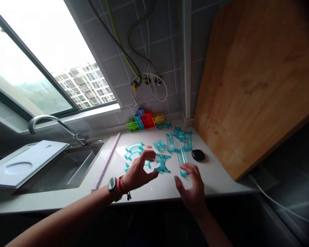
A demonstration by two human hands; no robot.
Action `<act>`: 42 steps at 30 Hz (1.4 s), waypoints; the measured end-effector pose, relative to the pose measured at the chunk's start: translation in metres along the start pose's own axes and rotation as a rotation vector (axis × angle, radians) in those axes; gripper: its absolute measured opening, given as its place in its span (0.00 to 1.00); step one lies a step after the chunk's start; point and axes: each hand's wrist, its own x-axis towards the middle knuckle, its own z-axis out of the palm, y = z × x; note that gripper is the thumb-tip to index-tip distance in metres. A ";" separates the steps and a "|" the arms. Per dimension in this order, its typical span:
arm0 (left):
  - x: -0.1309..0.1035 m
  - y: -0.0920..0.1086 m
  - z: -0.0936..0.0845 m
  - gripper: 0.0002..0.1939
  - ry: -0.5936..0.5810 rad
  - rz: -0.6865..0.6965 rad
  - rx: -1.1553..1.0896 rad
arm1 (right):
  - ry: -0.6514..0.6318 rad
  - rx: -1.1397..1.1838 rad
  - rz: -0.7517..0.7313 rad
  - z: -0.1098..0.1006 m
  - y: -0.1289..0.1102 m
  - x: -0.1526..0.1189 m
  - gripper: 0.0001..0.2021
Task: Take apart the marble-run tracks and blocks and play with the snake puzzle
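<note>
My left hand holds a clear turquoise X-shaped track piece by its left side, between thumb and fingers, above the white counter. To the right, my right hand is open, with thumb and fingers apart. Its fingertips overlap the near end of a straight turquoise track piece; whether they touch it I cannot tell. Curved turquoise track pieces lie beyond my left hand, one partly hidden by it. A small square turquoise piece sits farther back. More joined turquoise pieces stand at the back right.
Green, blue, red and yellow blocks stand against the tiled wall. A black computer mouse lies right of the track pieces, near a large wooden board. At left are a pale strip, a sink with a white board, and a faucet.
</note>
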 end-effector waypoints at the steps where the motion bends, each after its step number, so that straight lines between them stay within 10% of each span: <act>1: -0.010 0.012 -0.002 0.30 -0.011 0.003 -0.050 | -0.077 0.027 0.007 0.002 -0.007 -0.004 0.19; 7: -0.041 0.050 -0.007 0.19 -0.109 -0.102 -0.412 | -0.366 0.172 0.277 0.015 -0.033 -0.039 0.15; 13: -0.060 0.042 -0.002 0.19 -0.083 -0.428 -0.878 | -0.450 0.338 0.478 0.021 -0.042 -0.048 0.21; 19: -0.056 0.022 -0.021 0.17 -0.064 -0.554 -0.874 | -0.431 0.309 0.496 0.026 -0.047 -0.037 0.18; 23: -0.038 -0.015 -0.049 0.19 0.053 -0.581 -0.558 | -0.310 0.059 0.406 0.028 -0.030 -0.013 0.18; 32: 0.012 -0.149 -0.087 0.30 -0.068 -0.658 0.083 | -0.238 -0.301 0.146 0.068 0.001 0.016 0.17; 42: 0.057 -0.229 -0.068 0.20 -0.245 -0.782 0.564 | -0.230 -0.343 0.106 0.073 0.011 0.005 0.11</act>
